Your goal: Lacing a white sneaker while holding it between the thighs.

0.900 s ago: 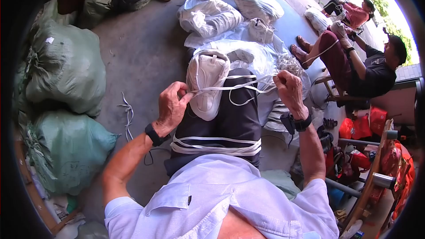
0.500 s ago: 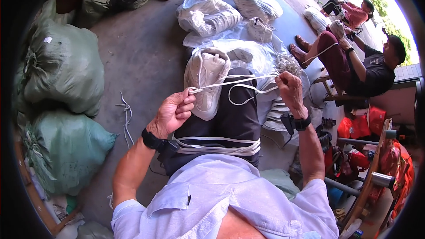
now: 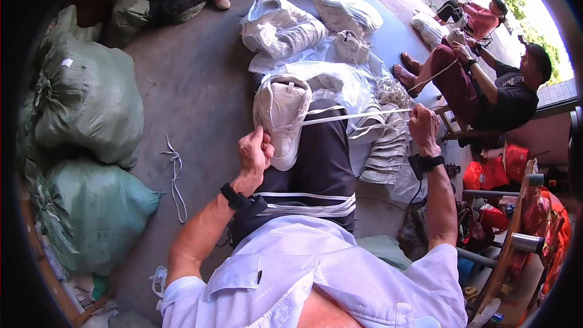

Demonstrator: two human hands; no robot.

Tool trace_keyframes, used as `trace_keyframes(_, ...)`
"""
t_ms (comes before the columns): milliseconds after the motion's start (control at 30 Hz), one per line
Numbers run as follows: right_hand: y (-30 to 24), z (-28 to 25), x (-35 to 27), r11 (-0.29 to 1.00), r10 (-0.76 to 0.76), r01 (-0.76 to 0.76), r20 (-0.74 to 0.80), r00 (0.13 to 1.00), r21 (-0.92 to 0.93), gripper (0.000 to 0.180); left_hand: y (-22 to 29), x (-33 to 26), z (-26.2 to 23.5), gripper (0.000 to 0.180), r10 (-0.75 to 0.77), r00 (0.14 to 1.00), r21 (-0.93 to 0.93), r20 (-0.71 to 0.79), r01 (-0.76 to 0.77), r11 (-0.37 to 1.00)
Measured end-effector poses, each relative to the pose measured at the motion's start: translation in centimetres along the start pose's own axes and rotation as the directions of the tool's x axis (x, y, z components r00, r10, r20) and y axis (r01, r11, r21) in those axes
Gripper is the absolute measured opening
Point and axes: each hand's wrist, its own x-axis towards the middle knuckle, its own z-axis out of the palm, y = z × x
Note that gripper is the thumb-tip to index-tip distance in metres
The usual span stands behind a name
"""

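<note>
A pale cream sneaker [image 3: 282, 112] lies on my left thigh, its toe toward me. My left hand [image 3: 255, 155] is closed at the sneaker's side, thumb against its edge and the other fingers curled in beside the toe. A white shoelace [image 3: 358, 115] runs nearly straight from the sneaker to my right hand [image 3: 424, 126], which pinches it out to the right. Slack loops of lace hang below that line. Several more white laces [image 3: 303, 208] lie across my lap.
Beyond my knees are plastic-wrapped bundles of shoes [image 3: 282, 27], with stacked shoes [image 3: 385, 158] to the right. Large green sacks [image 3: 91, 103] stand at left, near a loose lace [image 3: 176, 176] on the floor. A seated person [image 3: 504, 94] works at right, above a wooden rack [image 3: 504, 249].
My right hand has moved right and slightly down, drawing the lace out longer. My left hand has left the lace loop and moved onto the sneaker's side.
</note>
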Motion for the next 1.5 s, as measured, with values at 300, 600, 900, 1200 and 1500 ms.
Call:
trace_keyframes(300, -3.6, -6.7, 2.8, -0.198, -0.223, -0.271, 0.226, 0.948, 0.942, 0.019, 2.4, -1.6, 1.1, 0.016, 0.594, 0.714, 0.572, 0.371, -0.679, 0.46)
trace_keyframes(600, -5.8, -9.7, 4.9, -0.01, 0.011, -0.109, 0.109, 0.994, 0.994, 0.02, 5.7, -0.1, 3.8, 0.01, 0.771, 0.491, 0.648, 0.405, -0.749, 0.137)
trace_keyframes(900, -4.7, -11.0, 2.9, 0.907, -0.123, 0.28, -0.44, 0.89, 0.313, 0.014, 6.7, 1.7, 5.4, 0.012, 0.525, 0.45, 0.601, 0.722, -0.784, -0.154)
trace_keyframes(1200, -3.2, -9.3, -0.1, 0.315, 0.182, -0.232, 0.181, 0.966, 0.92, 0.03, 6.6, 3.3, 5.6, 0.021, 0.37, 0.466, 0.569, 0.804, -0.784, -0.248)
trace_keyframes(1500, 4.4, -4.4, -1.7, -0.691, 0.178, -0.331, 0.596, 0.783, 0.642, 0.026, 14.6, 1.3, -3.9, 0.014, 0.169, 0.814, -0.293, 0.556, 0.002, 0.956)
